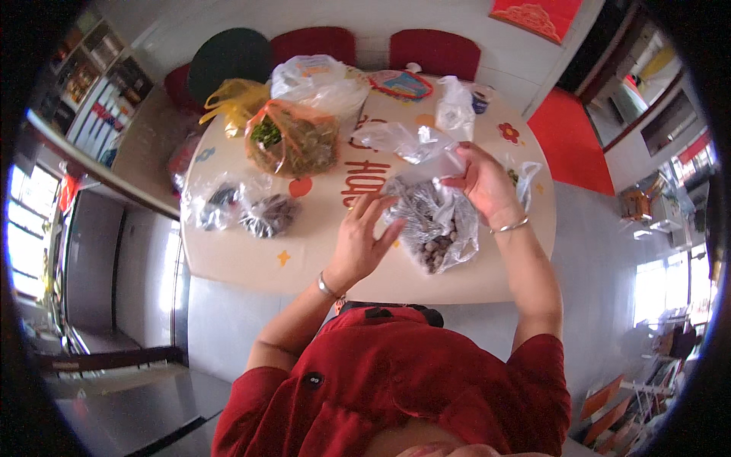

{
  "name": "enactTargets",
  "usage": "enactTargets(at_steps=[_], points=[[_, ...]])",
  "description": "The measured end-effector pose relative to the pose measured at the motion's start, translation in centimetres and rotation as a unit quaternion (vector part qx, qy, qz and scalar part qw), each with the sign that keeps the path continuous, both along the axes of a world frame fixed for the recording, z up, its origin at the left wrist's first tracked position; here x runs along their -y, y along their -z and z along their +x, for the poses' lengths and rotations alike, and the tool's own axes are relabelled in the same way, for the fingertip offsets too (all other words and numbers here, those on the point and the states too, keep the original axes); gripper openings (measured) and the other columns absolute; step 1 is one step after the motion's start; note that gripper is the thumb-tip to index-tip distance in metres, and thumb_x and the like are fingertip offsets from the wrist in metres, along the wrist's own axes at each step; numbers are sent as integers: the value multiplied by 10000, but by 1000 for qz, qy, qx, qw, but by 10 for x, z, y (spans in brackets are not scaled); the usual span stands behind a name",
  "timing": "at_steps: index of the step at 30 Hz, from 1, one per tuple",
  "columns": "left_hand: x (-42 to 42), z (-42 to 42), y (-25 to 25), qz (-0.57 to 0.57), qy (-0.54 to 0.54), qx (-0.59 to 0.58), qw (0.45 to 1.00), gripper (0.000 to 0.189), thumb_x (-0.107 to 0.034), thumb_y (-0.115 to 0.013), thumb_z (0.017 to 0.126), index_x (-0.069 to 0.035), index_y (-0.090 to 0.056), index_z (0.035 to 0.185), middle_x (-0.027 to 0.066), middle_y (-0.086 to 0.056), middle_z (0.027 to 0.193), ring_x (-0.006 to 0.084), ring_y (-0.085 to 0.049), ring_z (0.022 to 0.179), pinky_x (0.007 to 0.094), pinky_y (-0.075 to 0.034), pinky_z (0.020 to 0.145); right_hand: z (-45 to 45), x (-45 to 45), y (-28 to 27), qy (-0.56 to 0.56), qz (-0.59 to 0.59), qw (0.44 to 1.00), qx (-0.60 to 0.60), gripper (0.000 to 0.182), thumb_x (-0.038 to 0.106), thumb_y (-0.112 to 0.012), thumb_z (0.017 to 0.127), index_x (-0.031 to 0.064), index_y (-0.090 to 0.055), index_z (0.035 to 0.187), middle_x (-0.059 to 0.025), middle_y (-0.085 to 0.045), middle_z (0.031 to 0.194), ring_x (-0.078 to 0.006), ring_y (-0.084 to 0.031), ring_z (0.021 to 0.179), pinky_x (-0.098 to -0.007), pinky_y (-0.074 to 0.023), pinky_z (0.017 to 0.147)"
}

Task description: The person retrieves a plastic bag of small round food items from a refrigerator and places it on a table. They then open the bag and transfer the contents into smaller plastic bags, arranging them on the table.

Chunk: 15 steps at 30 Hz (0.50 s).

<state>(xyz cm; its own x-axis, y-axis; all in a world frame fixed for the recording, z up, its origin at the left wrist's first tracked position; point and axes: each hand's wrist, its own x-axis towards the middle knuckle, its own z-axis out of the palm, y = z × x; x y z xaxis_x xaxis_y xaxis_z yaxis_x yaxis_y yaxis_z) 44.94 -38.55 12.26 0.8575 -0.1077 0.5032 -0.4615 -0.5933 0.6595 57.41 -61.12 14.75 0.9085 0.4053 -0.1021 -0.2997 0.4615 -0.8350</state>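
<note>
A clear plastic bag of small round brownish pieces [438,249] lies near the front of the table; I cannot tell what the pieces are. My right hand [484,181] is over its far right side, pinching a thin clear plastic bag [412,143] between thumb and fingers. That thin plastic spreads leftward from the fingertips, above the tabletop. On the bag's left side is my left hand [365,234], fingers apart and nothing in them, the fingertips close to the plastic. Whether they touch it is unclear.
Left on the table [320,263] lie clear bags with dark contents [270,215]. Behind them stand an orange bag of leafy greens [294,139], a yellow bag [237,103] and a white bag [314,80]. A white bag [456,108] and dark cup [480,103] sit back right. Red chairs [434,52] line the far side.
</note>
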Motion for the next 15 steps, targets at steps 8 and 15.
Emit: enactTargets(at_steps=[8, 15], points=[[-64, 7, 37, -510, 195, -291, 786, 690, -595, -363, 937, -33, -443, 1328, 120, -524, 1275, 221, -509, 1163, 364, -392, 995, -72, -96, 13, -94, -213, 963, 135, 341, 303, -533, 950, 41, -572, 1165, -11, -619, 924, -115, -606, 810, -243, -502, 724], [-117, 13, 46, -664, 232, -423, 571, 849, -746, -298, 857, -44, -429, 1316, 179, -589, 1189, 331, -619, 1033, 453, -538, 812, -67, -130, 59, -110, -215, 960, 140, 318, 202, -570, 929, 29, -516, 1191, -49, -591, 911, -103, -600, 758, -241, -547, 582]])
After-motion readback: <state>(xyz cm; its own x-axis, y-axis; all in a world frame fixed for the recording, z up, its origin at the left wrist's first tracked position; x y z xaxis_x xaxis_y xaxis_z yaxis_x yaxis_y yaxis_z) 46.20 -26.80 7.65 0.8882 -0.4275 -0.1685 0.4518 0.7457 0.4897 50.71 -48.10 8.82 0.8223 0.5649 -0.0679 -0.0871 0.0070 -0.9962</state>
